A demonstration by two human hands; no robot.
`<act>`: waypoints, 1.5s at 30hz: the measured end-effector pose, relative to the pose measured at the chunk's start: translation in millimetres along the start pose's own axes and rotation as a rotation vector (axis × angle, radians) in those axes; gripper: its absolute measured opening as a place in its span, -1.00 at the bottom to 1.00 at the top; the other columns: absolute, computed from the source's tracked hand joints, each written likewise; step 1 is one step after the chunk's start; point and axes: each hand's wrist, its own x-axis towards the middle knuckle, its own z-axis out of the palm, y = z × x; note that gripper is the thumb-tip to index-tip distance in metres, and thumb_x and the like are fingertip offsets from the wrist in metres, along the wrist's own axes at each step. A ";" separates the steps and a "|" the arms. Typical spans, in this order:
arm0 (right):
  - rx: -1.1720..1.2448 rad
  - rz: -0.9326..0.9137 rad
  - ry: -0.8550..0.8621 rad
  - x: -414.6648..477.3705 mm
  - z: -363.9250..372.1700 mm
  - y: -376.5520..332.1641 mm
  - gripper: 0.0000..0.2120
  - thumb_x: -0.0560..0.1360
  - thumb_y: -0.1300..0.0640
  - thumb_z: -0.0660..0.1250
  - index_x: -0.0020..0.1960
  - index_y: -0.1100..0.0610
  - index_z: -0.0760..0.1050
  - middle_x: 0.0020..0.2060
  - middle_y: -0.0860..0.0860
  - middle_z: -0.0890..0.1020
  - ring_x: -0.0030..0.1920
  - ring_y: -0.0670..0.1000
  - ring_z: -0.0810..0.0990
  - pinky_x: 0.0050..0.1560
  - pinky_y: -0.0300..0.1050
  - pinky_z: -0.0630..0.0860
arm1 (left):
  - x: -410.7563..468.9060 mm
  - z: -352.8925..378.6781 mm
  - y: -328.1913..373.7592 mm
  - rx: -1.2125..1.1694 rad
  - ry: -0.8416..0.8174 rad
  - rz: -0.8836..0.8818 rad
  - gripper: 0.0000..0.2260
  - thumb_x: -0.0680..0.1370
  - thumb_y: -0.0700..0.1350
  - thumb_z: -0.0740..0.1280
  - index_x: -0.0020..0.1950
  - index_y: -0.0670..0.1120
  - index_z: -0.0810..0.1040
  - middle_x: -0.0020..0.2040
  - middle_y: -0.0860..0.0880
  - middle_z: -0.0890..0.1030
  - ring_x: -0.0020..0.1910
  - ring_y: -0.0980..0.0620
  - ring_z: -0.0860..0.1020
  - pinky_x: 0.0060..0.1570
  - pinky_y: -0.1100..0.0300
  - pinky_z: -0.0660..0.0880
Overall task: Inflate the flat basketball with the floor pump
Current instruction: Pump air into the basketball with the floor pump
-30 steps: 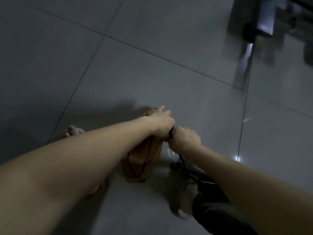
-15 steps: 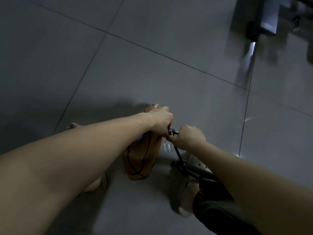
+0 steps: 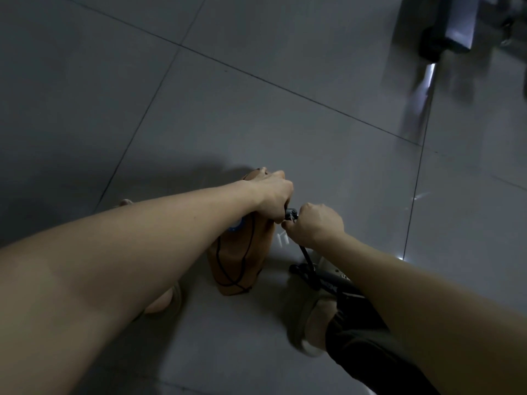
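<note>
1. Two bare hands meet low over the grey tiled floor (image 3: 256, 109), nearly touching each other.
2. The left hand (image 3: 273, 195) curls its fingers over the top edge of the flat basketball (image 3: 239, 260), grasping it and holding it upright on its edge.
3. The basketball is orange-brown with black seams and collapsed in on itself. It stands on the floor between the person's feet.
4. A blue patch (image 3: 236, 225) on the ball, possibly a logo, peeks out from under the left forearm.
5. The right hand (image 3: 313, 226) is clenched around the black pump hose (image 3: 306, 255), just below its grey connector head (image 3: 291, 215).
6. The connector head sits at the ball's upper side, right under the left hand. The left hand hides whether it is seated in the valve.
7. The hose runs down to the floor pump (image 3: 333, 283), which sits low beside the right foot (image 3: 313, 323) in a light slipper.
8. The left foot (image 3: 162, 303) rests just left of the ball, mostly covered by the forearm.
9. A blurred metal furniture leg (image 3: 456, 29) stands at the upper right, well apart from the hands.
</note>
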 end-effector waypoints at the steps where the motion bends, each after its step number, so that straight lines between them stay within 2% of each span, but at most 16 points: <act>1: 0.007 -0.011 0.012 -0.7 0.2 -1.3 -0.66 0.55 -0.14 0.24 -0.29 0.04 0.32 -0.33 -0.01 0.49 -0.22 0.05 0.57 -0.26 -0.12 0.49 | 2.0 1.0 -2.3 0.001 -0.005 -0.002 -0.82 0.42 0.10 0.48 -0.24 0.11 0.52 -0.08 0.03 0.40 0.21 -0.13 0.44 0.39 -0.12 0.26; 5: 0.043 -0.022 0.004 1.9 3.7 -3.3 -0.73 0.57 -0.06 0.22 -0.25 0.03 0.34 -0.28 0.00 0.54 -0.20 0.04 0.60 -0.18 -0.05 0.61 | 8.5 5.0 -7.7 0.027 -0.010 0.010 -0.76 0.42 0.14 0.48 -0.28 0.10 0.48 -0.15 0.06 0.38 0.25 -0.11 0.42 0.42 -0.15 0.24; 8: 0.030 -0.016 -0.011 7.8 2.4 0.4 -0.71 0.57 -0.12 0.23 -0.23 0.04 0.36 -0.26 0.01 0.55 -0.23 0.03 0.58 -0.24 -0.08 0.58 | 8.8 6.3 -13.7 -0.005 -0.022 0.032 -0.80 0.46 0.18 0.45 -0.05 0.10 0.65 0.00 0.03 0.52 0.30 -0.04 0.40 0.47 -0.14 0.21; 11: 0.075 -0.026 -0.047 12.2 -1.8 4.4 -0.63 0.57 -0.20 0.23 -0.20 0.08 0.39 -0.27 0.03 0.56 -0.25 0.04 0.58 -0.29 -0.09 0.54 | 3.7 -2.7 -23.4 -0.259 0.039 0.004 -0.77 0.53 0.09 0.41 0.15 0.08 0.70 0.15 0.06 0.64 0.24 0.02 0.53 0.33 -0.01 0.46; 14: 0.163 -0.012 -0.140 10.4 -10.0 8.0 -0.48 0.55 -0.32 0.19 -0.20 0.15 0.43 -0.30 0.08 0.61 -0.26 0.08 0.64 -0.19 -0.01 0.64 | -1.3 -6.4 -36.6 -0.390 0.100 -0.054 -0.84 0.53 -0.02 0.36 0.03 0.15 0.70 0.18 0.08 0.62 0.20 0.03 0.56 0.25 0.05 0.53; 16: 0.224 0.003 -0.187 2.5 -20.5 14.8 -0.40 0.56 -0.34 0.16 -0.17 0.21 0.50 -0.31 0.12 0.64 -0.33 0.09 0.64 -0.22 -0.02 0.65 | -6.2 -2.7 -40.8 -0.407 0.132 -0.093 -0.86 0.48 0.00 0.33 -0.16 0.24 0.63 0.14 0.11 0.56 0.20 0.02 0.52 0.26 0.02 0.51; 18: 0.242 -0.010 -0.288 -11.5 -36.1 28.1 -0.39 0.57 -0.32 0.17 -0.05 0.26 0.56 -0.27 0.13 0.66 -0.33 0.07 0.64 -0.28 -0.07 0.64 | -13.0 -0.5 -41.3 -0.484 0.161 -0.122 -0.84 0.50 -0.04 0.33 -0.17 0.22 0.63 0.09 0.12 0.53 0.12 0.04 0.53 0.20 0.03 0.54; 24: 0.280 0.043 -0.674 -75.8 -79.7 77.4 -0.17 0.44 -0.48 0.10 0.25 0.25 0.53 0.04 0.24 0.66 0.04 0.20 0.68 0.18 0.17 0.60 | -39.3 -20.8 -11.4 -0.459 0.140 -0.147 -0.90 0.52 -0.05 0.36 -0.06 0.13 0.66 0.04 0.07 0.66 0.00 0.05 0.59 0.04 0.10 0.58; 27: 0.251 -0.017 -0.769 -110.3 -94.9 101.9 0.02 0.21 -0.60 0.17 0.34 0.16 0.48 0.14 0.19 0.63 0.13 0.16 0.64 0.29 0.16 0.52 | -55.2 -51.3 26.6 -0.425 0.034 -0.109 -0.87 0.58 -0.07 0.38 0.07 0.02 0.70 -0.05 0.10 0.65 -0.01 0.06 0.61 -0.14 0.26 0.49; 29: 0.251 -0.097 -0.822 -127.5 -101.2 112.0 -0.07 0.23 -0.56 0.33 0.35 0.09 0.48 0.11 0.13 0.66 0.12 0.10 0.66 0.30 0.15 0.50 | -71.0 -74.0 55.2 -0.497 -0.083 -0.079 -0.85 0.58 -0.01 0.41 0.06 -0.04 0.71 -0.07 0.07 0.69 0.00 0.06 0.64 -0.14 0.28 0.50; 31: 0.172 -0.142 -0.788 -148.7 -98.2 113.1 -0.32 0.38 -0.27 0.47 0.37 0.07 0.45 0.11 0.09 0.67 0.09 0.05 0.66 0.27 0.08 0.53 | -96.0 -92.8 91.9 -0.575 -0.317 -0.021 -0.71 0.54 0.14 0.44 0.11 -0.03 0.71 -0.03 0.06 0.72 0.06 0.07 0.66 0.06 0.15 0.58; 34: 0.004 -0.168 -0.601 -168.3 -84.9 107.8 -0.52 0.46 0.07 0.50 0.31 0.16 0.45 0.08 0.13 0.65 -0.10 0.01 0.62 0.03 -0.09 0.60 | -131.1 -98.5 146.4 -0.397 -0.547 0.071 -0.56 0.47 0.22 0.48 0.26 0.03 0.62 0.05 0.11 0.69 0.12 0.09 0.63 0.19 0.07 0.56; 36: 0.007 -0.185 -0.489 -179.8 -94.1 105.1 -0.67 0.50 0.15 0.46 0.22 0.20 0.50 -0.01 0.14 0.66 -0.18 -0.01 0.60 -0.11 -0.17 0.59 | -145.2 -97.8 171.9 -0.276 -0.520 0.070 -0.61 0.49 0.12 0.51 0.23 0.00 0.58 0.03 0.04 0.68 -0.01 0.09 0.66 -0.02 0.14 0.60; 39: 0.102 -0.186 -0.338 -210.8 -142.5 112.7 -0.77 0.51 0.18 0.42 0.15 0.22 0.54 -0.09 0.13 0.66 -0.23 -0.01 0.60 -0.27 -0.24 0.58 | -164.9 -129.2 195.2 -0.222 -0.298 0.059 -0.87 0.55 -0.03 0.47 0.01 -0.03 0.59 -0.16 0.02 0.65 -0.27 0.13 0.60 -0.38 0.29 0.48; 42: 0.259 -0.179 -0.262 -246.4 -197.8 124.9 -0.84 0.51 0.20 0.42 0.07 0.19 0.56 -0.22 0.11 0.61 -0.32 0.00 0.57 -0.32 -0.22 0.57 | -185.3 -187.3 214.9 -0.164 -0.097 0.090 -0.94 0.57 -0.08 0.42 -0.06 0.00 0.57 -0.18 0.00 0.58 -0.25 0.09 0.53 -0.39 0.28 0.43; 45: 0.233 -0.113 -0.241 -251.7 -203.3 120.8 -0.89 0.50 0.19 0.43 -0.01 0.18 0.57 -0.27 0.09 0.54 -0.36 0.00 0.52 -0.36 -0.16 0.58 | -190.2 -196.6 232.6 0.011 -0.068 0.130 -0.90 0.52 -0.05 0.46 -0.14 0.03 0.57 -0.20 0.02 0.60 -0.26 0.08 0.56 -0.34 0.22 0.45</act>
